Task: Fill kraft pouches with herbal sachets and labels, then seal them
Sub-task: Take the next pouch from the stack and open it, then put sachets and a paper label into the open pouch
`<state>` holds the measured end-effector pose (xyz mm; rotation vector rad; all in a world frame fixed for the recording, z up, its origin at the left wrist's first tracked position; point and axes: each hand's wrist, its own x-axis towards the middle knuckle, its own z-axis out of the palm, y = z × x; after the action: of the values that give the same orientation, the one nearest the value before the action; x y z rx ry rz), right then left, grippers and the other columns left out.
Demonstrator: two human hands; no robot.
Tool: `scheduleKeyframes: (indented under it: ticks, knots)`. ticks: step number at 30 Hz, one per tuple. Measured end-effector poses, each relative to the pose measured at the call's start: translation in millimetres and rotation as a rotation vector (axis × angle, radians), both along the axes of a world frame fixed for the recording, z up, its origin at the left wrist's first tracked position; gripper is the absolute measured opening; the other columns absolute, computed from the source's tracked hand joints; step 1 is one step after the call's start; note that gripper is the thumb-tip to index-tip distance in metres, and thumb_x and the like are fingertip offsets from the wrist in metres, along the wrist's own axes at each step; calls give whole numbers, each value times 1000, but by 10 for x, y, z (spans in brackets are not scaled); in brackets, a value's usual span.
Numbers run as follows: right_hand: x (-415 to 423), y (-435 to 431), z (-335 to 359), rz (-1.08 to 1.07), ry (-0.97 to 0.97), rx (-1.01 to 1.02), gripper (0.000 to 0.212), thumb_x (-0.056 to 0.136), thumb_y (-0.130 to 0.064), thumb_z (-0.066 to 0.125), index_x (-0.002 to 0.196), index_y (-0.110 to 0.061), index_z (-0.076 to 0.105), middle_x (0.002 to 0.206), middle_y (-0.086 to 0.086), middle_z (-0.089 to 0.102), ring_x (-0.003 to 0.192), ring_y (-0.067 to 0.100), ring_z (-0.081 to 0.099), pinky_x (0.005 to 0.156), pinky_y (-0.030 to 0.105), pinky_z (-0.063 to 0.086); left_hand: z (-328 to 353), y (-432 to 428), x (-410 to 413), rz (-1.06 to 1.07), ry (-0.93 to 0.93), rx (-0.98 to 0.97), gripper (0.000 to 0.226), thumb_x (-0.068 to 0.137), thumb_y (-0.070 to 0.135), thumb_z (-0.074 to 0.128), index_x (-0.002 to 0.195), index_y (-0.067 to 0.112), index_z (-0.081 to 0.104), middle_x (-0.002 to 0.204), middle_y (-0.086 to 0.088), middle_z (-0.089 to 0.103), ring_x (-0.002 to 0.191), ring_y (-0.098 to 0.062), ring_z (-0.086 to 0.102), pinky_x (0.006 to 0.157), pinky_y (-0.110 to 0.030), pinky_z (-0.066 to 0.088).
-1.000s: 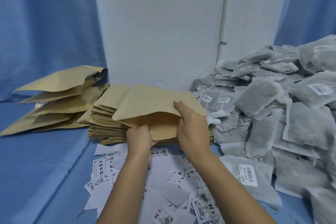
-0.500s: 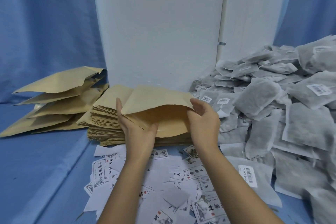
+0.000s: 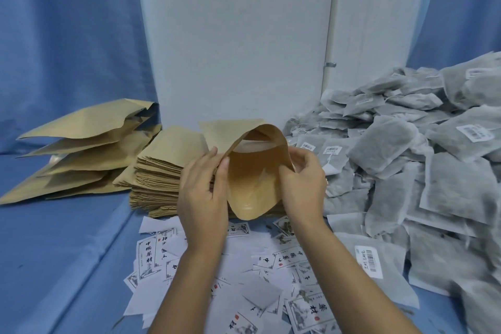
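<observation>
Hands hold one pouch point(image 3: 254, 179) up in the middle, its mouth pulled wide so that you can look into its brown inside. The left hand point(image 3: 203, 192) pinches the left lip of the mouth between thumb and fingers. The right hand point(image 3: 303, 182) has its fingers curled round the right lip. The pouch hangs in the air, just in front of the stack point(image 3: 165, 171) and above the labels point(image 3: 244, 279). Its round bottom end points down at them, and I cannot tell if it touches them. The stack is a tall pile of flat brown pouches, lying on the cloth point(image 3: 54, 252) right behind the hands. To the left of the stack lie the loose pouches point(image 3: 81, 144), puffed and piled on a slant, and the top one has its mouth open. The labels are small white cards with black writing and little pictures, spread in a messy heap on the cloth under both arms. On the right is a big heap of sachets point(image 3: 406, 157), grey and soft, some with white barcode stickers. It runs from the back down to the front, and its edge meets the labels. A white board point(image 3: 233, 35) stands behind the stack, with blue cloth hanging on both sides of it.
</observation>
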<state>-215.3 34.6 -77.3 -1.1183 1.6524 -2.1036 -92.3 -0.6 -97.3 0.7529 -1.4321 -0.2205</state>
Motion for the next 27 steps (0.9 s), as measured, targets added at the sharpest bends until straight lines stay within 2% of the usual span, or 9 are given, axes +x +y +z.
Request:
scheduleKeyframes:
  ticks: [4, 8, 11, 15, 17, 19, 22, 25, 27]
  knots:
    - [25, -14, -2, 6, -44, -25, 21, 82, -31, 67, 101, -33, 58, 105, -18, 62, 103, -1, 57, 82, 16, 43, 39, 43, -31, -33, -73, -111, 36, 96, 32, 44, 123, 14, 59, 125, 10, 56, 125, -10, 50, 105, -21, 37]
    - [25, 4, 32, -1, -142, -179, 37, 81, -59, 53, 103, -29, 58, 104, -15, 63, 103, -1, 58, 82, 15, 45, 45, 73, -55, -11, -92, -132, 37, 97, 29, 43, 121, 9, 62, 112, -6, 69, 103, -20, 65, 87, -36, 52]
    - [-23, -19, 33, -27, -346, -247, 52, 84, -57, 36, 114, -18, 54, 107, -9, 61, 107, 9, 58, 86, 29, 44, 83, 92, -84, -9, -21, -80, 34, 97, 27, 47, 112, 5, 68, 101, -10, 71, 95, -26, 66, 80, -36, 53]
    - [-240, -17, 101, -113, -768, -330, 41, 97, -43, 37, 122, -13, 49, 103, -6, 54, 95, 10, 55, 71, 22, 42, 127, 106, -105, 51, 17, -74, 29, 95, 17, 51, 97, -4, 71, 78, -23, 67, 75, -39, 63, 67, -33, 45]
    - [-370, 1, 96, -32, -925, -401, 29, 98, -33, 37, 106, -11, 54, 95, -1, 56, 83, 10, 59, 64, 20, 47, 138, 138, -119, 73, 16, -83, 26, 94, 13, 53, 99, -5, 71, 76, -25, 68, 73, -40, 64, 66, -32, 45]
    - [-460, 40, 36, 50, -824, -264, 23, 96, -15, 36, 85, -10, 54, 78, 3, 59, 62, 10, 63, 53, 20, 51, 153, 171, -147, 61, 34, -91, 26, 94, 14, 55, 101, -4, 71, 80, -22, 70, 74, -38, 66, 69, -30, 46]
    - [-577, 84, -129, 137, -384, 196, 24, 90, 7, 37, 79, -6, 54, 65, 6, 62, 46, 11, 60, 43, 21, 50, 194, 218, -186, 35, 53, -130, 32, 94, 20, 51, 103, -4, 70, 87, -17, 72, 77, -33, 68, 73, -29, 48]
    - [-716, 189, -198, 193, 85, 493, 22, 81, 3, 41, 72, -6, 58, 53, 1, 62, 49, 16, 53, 50, 26, 44, 221, 245, -216, 46, 50, -147, 34, 95, 20, 49, 101, -4, 71, 80, -18, 71, 73, -35, 66, 70, -27, 46]
    - [-798, 272, -200, 177, 419, 669, 17, 80, -4, 48, 69, -9, 60, 65, 2, 64, 61, 17, 53, 56, 26, 40, 231, 255, -243, 33, 59, -128, 33, 95, 21, 50, 103, -3, 71, 81, -18, 71, 74, -34, 66, 70, -26, 46]
